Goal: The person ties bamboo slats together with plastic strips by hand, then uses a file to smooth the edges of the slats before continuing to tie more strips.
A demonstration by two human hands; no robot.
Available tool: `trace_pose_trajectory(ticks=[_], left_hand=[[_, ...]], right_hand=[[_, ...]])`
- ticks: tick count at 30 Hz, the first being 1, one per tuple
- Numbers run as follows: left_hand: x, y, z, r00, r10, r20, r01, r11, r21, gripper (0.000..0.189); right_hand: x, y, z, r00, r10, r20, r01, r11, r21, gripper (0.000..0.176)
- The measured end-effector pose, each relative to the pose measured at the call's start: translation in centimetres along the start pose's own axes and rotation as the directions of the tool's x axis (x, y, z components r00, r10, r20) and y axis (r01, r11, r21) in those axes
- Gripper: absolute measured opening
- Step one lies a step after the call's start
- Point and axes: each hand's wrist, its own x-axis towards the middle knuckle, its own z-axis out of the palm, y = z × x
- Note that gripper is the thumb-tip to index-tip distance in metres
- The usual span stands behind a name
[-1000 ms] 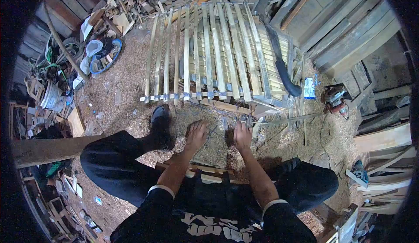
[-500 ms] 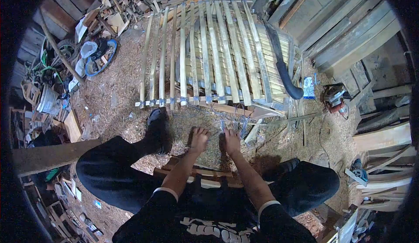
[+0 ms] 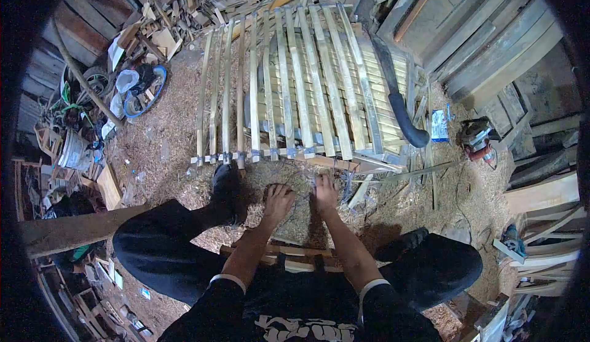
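Observation:
Both hands hover low over the sawdust-covered floor, just in front of the near edge of a slatted wooden panel (image 3: pixel 310 78). My left hand (image 3: pixel 279 200) has its fingers curled, and whatever may be under them is hidden. A short gap to its right is my right hand (image 3: pixel 326 192), fingers pointing forward and held close together; a thin strand seems to lie by them, too small to make out. Dark ties bind the panel's slats to a crossbar (image 3: pixel 203 159) at its near end. Thin dark strands (image 3: pixel 295 173) lie between the panel and the hands.
A black curved tube (image 3: pixel 399 111) lies over the panel's right side. Farther right are a blue-white packet (image 3: pixel 439 125) and a red power tool (image 3: pixel 479 147). A blue-rimmed basin (image 3: pixel 161 84) sits at left. Planks (image 3: pixel 541 194) line the right; wood scraps fill the back.
The view has shifted slightly, so the panel's near edge appears lower. My right hand has moved a little forward relative to my left; both remain near the same strands.

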Motion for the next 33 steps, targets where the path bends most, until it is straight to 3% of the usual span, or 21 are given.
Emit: trace_pose_trajectory(ticks=[1,2,4,8,10,14,16,25,33], left_hand=[[0.2,0.2,0.1,1.0,0.005,-0.022,-0.005,1.0,-0.019,0.023],[0.4,0.3,0.1,0.999,0.01,-0.043,-0.012,0.999,-0.037,0.024],[0.8,0.6,0.0,0.998,0.006,-0.059,-0.011,0.997,-0.071,0.026],[1.7,1.0,-0.6,0.998,0.023,-0.065,-0.032,0.99,-0.14,0.029],[2.2,1.0,-0.6,0.999,0.032,-0.042,-0.038,0.988,-0.148,0.029],[2.6,1.5,0.1,0.998,0.03,-0.049,-0.038,0.984,-0.173,0.026],[2.5,1.6,0.2,0.994,0.067,-0.091,-0.084,0.977,-0.195,0.026],[2.2,2.3,-0.7,0.978,0.185,-0.094,-0.199,0.965,-0.172,0.024],[2.9,4.0,-1.6,0.943,0.267,-0.201,-0.294,0.948,-0.121,0.023]], right_hand=[[0.1,0.1,0.4,0.986,-0.051,-0.157,0.035,0.994,-0.103,0.044],[-0.1,0.4,0.6,0.986,-0.05,-0.158,0.034,0.994,-0.102,0.044],[0.0,0.1,-2.0,0.989,-0.095,-0.113,0.081,0.989,-0.126,0.023],[0.1,0.5,-3.7,0.955,-0.184,-0.232,0.179,0.983,-0.043,0.02],[-0.1,0.1,-4.0,0.989,-0.096,-0.115,0.12,0.966,0.227,0.016],[-0.6,-0.6,-5.5,0.965,-0.12,-0.233,0.17,0.963,0.21,0.016],[-1.4,-0.6,-4.9,0.996,-0.043,-0.073,0.073,0.869,0.489,0.022],[-3.4,-1.6,-7.3,0.999,0.024,0.045,-0.046,0.803,0.595,0.026],[-4.6,-0.8,-12.9,0.995,-0.08,-0.065,0.097,0.932,0.349,0.024]])
